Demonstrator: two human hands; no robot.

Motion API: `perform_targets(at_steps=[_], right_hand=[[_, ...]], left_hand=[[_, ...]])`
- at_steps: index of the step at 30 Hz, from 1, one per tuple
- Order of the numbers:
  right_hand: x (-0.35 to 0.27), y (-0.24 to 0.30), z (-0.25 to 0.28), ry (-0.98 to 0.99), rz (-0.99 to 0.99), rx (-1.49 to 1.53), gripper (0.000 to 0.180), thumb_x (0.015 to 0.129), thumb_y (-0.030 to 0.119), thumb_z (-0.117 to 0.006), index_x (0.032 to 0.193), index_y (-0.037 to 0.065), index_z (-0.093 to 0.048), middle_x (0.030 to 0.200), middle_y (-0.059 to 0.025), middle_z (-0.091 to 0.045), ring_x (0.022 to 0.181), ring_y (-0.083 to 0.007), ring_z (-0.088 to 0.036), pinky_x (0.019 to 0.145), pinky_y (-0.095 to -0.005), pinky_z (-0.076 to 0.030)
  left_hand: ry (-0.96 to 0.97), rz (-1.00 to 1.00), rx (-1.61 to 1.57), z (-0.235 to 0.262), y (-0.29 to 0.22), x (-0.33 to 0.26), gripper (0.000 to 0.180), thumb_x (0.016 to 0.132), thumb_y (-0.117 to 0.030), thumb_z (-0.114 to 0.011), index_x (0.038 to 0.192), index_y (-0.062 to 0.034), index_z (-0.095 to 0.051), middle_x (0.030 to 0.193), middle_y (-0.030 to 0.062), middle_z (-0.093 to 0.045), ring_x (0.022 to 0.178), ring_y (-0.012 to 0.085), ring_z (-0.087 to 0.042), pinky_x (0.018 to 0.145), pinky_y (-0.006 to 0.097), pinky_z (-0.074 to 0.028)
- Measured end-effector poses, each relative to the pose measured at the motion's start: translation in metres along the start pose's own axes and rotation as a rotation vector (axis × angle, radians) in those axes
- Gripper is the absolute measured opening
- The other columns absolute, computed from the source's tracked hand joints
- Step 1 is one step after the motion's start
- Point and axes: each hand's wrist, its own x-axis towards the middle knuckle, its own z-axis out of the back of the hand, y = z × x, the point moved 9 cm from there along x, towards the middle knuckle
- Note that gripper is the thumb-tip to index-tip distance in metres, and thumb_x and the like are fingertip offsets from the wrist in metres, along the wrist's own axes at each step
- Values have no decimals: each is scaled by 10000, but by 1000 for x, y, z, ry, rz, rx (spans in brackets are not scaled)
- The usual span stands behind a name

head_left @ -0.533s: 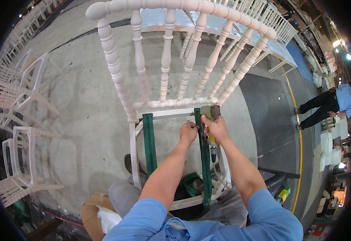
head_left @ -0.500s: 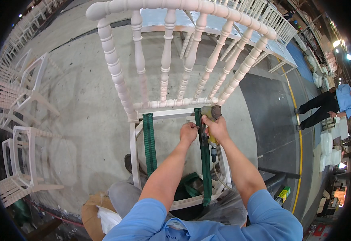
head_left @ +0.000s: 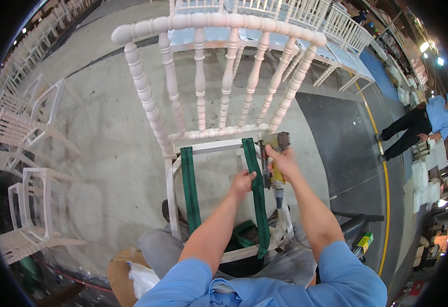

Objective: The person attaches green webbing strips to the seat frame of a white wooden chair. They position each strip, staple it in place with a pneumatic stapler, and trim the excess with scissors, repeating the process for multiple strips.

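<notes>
In front of me stands a pale, turned-wood chair frame [head_left: 219, 146] with a spindle back and an open seat. Two green webbing straps run front to back over the opening: a left strap [head_left: 189, 192] and a right strap [head_left: 258, 199]. My left hand [head_left: 243, 183] is closed at the inner edge of the right strap, thumb and fingers pinching it. My right hand [head_left: 284, 162] grips a yellow and dark pneumatic staple gun [head_left: 278, 175], held beside the right strap near the seat's back right corner. A hose hangs from its lower end.
More green webbing [head_left: 243, 236] lies at the front of the frame, between my legs. White chair frames [head_left: 42, 204] stand at left, finished-looking white chairs [head_left: 331, 56] behind. At right, another person [head_left: 413, 128] stands near a yellow floor line [head_left: 382, 204]. A cardboard box [head_left: 119, 271] sits at lower left.
The staple gun in my right hand has shifted right, off the right strap. My left hand has slid down along that strap, toward me. The chair back appears slightly lower and further left.
</notes>
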Motion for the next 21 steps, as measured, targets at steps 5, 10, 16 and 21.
perform_targets(at_steps=[5, 10, 16, 21], right_hand=[[-89, 29, 115, -72, -53, 9, 360, 1013, 343, -757, 1185, 47, -646, 866, -48, -666, 539, -157, -622, 460, -332, -509], [-223, 49, 257, -248, 6, 38, 435, 986, 325, -789, 1280, 47, -628, 975, -56, -671, 582, -157, -631, 523, -333, -535], [-329, -47, 379, -481, -271, 36, 432, 961, 388, -813, 1221, 76, -668, 1014, -51, -698, 676, -147, -659, 562, -325, -546], [-380, -185, 404, -566, -442, 356, 410, 980, 406, -788, 1254, 131, -656, 1045, -58, -680, 702, -202, -680, 602, -370, -595]], left_hand=[[191, 147, -204, -43, 51, -77, 247, 1099, -225, -607, 1237, -26, -660, 1129, 90, -764, 878, 211, -742, 768, 403, -615], [333, 255, -246, -72, 108, -173, 322, 1096, -254, -617, 1304, -8, -630, 1228, 122, -745, 1033, 256, -743, 880, 448, -635], [188, 597, -89, -30, 152, -220, 262, 1085, -225, -630, 1275, -44, -623, 1213, 121, -747, 941, 323, -734, 831, 470, -636], [186, 698, -98, -29, 179, -212, 277, 1066, -236, -660, 1255, -33, -651, 1072, 98, -760, 834, 285, -716, 764, 413, -647]])
